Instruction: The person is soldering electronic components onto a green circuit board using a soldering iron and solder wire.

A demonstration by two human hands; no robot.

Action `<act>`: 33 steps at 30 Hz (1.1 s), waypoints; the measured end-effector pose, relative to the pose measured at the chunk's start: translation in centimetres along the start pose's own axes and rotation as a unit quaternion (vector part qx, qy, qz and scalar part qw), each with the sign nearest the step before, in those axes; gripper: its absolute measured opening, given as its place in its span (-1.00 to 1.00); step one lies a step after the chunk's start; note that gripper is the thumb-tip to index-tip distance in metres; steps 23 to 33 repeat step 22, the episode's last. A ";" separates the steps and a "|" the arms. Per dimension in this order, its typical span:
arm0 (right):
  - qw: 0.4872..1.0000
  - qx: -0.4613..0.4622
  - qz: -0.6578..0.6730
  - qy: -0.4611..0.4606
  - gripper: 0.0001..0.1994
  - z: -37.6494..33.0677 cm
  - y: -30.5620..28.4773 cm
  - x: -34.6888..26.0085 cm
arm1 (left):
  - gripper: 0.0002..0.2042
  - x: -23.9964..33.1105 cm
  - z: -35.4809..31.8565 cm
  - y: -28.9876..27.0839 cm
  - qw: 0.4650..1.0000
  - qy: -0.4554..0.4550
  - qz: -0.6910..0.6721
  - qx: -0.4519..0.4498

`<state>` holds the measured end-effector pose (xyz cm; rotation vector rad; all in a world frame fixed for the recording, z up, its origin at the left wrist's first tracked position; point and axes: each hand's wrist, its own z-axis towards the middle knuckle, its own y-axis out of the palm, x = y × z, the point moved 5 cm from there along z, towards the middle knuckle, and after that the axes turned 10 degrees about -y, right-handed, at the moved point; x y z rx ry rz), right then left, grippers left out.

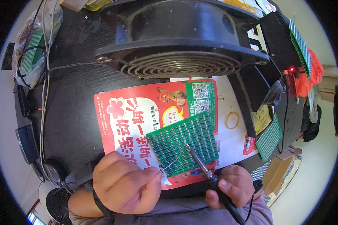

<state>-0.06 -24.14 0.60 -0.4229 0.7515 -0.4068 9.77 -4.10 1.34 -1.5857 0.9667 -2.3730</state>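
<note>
A green circuit board [193, 129] with rows of small parts lies tilted on a red and white printed sheet [112, 146]. My left hand [125, 182] is closed, pinching a thin length of solder wire [170, 165] between thumb and forefinger; the wire reaches over the board's lower left part. In my right hand [233, 187] is a soldering iron [218, 182] with a black handle. Its metal tip points up and left and meets the board near the middle, as far as I can see. The wire's end and the iron's tip are apart.
A large black fan [184, 41] with a round grille stands just beyond the board. Right of it, a black stand holds a yellow sponge [261, 119]; another green board [269, 138] leans beside it. Cables and a plastic bag [33, 48] line the left edge. A tan rubber band [232, 120] lies nearby.
</note>
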 end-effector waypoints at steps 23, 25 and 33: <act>1.000 0.002 -0.010 -0.011 -0.68 0.0 0.0 -0.2 | -0.86 0.1 -0.1 0.3 1.000 0.006 0.010 -0.015; 1.000 0.002 -0.010 -0.011 -0.68 0.0 0.0 -0.2 | -0.86 0.1 -0.1 0.3 1.000 0.006 0.010 -0.015; 1.000 0.002 -0.010 -0.011 -0.68 0.0 0.0 -0.2 | -0.86 0.1 -0.1 0.3 1.000 0.006 0.010 -0.015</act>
